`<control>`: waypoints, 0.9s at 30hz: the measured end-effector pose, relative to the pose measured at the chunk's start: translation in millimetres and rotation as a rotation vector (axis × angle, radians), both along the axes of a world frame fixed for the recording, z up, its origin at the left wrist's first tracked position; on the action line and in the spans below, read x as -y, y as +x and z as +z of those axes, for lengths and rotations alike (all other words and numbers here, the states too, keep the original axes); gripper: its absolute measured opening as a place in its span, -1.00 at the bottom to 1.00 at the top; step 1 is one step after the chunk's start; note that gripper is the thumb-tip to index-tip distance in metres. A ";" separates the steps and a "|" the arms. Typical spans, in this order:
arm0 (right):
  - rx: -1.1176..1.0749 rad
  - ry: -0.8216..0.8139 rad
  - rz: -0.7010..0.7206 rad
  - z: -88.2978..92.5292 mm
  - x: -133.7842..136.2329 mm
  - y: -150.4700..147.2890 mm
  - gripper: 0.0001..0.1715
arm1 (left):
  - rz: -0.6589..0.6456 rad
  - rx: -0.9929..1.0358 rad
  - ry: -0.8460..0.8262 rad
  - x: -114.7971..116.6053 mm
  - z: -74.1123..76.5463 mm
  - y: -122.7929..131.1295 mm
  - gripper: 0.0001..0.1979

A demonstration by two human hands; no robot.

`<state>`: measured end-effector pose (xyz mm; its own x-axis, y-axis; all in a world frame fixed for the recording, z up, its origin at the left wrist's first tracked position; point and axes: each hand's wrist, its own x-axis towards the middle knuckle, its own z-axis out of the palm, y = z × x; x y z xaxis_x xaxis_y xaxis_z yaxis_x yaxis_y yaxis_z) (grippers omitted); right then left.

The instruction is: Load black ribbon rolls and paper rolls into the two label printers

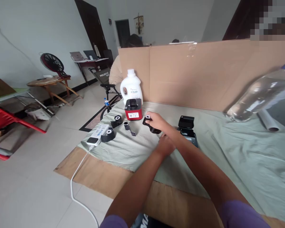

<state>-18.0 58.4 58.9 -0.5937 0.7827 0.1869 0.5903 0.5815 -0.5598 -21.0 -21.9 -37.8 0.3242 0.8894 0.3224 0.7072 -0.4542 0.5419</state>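
1. At the left end of the grey-green cloth [132,152] lies a white power strip [96,135], and its white cable falls to the floor. A loose black ribbon roll [108,135] touches it.
2. Behind, on the floor, a dark folding chair [103,77] shows white letters that begin with "PRO". The rest I cannot read surely.
3. A white plastic jug [131,87] stands against the brown cardboard wall [192,72], with a red-and-black label printer [133,109] just in front. Both carry labels, but the print is too small to read.
4. The right hand [158,123] reaches across, its fingers curled closed around a black roll with a white core [146,121], just right of the red printer and low over the cloth.
5. The left hand [165,146] sits just below the right wrist, back upward. I cannot tell if it is open or holds anything.
6. In my opinion, the hold is best with the fingers on the core ends, not on the black film.
7. A black printer with raised lid [187,125] stands beside the hands. Far right, a clear plastic bottle [261,93] appears tilted and blurred.
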 end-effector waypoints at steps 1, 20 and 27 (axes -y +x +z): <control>0.052 0.007 0.009 -2.7 -0.2 -17.1 -0.73 | -0.033 0.052 0.004 -0.4 -2.7 -1.6 -0.48; 0.248 0.117 0.169 -6.9 14.1 -124.7 -0.76 | -0.051 0.104 -0.140 -13.2 -6.6 2.3 -0.41; 0.025 0.010 0.215 -18.5 17.1 -111.6 -0.82 | -0.045 0.062 -0.168 -10.6 1.6 2.1 -0.39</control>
